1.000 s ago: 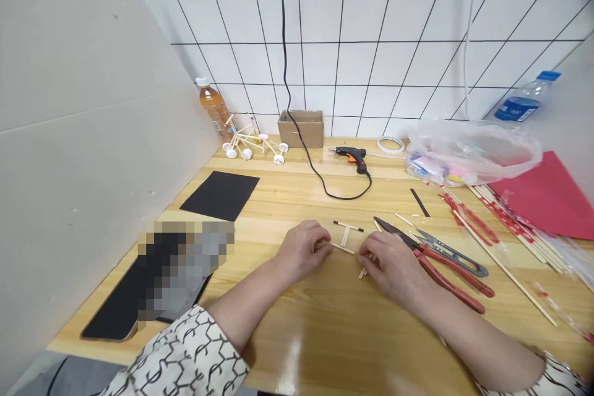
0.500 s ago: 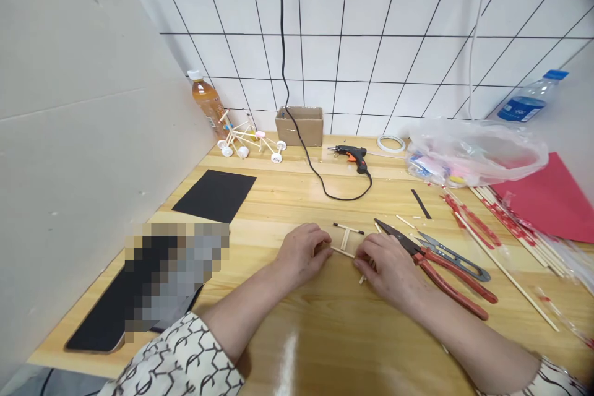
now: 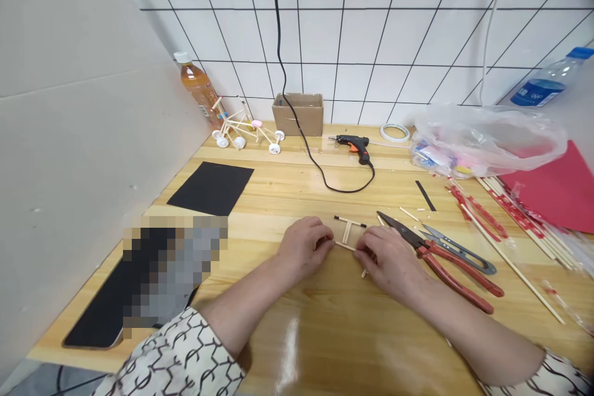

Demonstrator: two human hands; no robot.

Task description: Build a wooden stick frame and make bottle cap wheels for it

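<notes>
Pinching opposite ends of the near bar of a small stick frame on the table between them, left hand and right hand hold it, crosspiece and black-tipped far bar apparently joined, loose sticks at right seemingly unused.

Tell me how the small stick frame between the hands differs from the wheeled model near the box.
The stick frame has no wheels, while the wheeled model has white ones. The frame is low and small; the model is taller and larger. Both include thin, pale sticks.
</notes>
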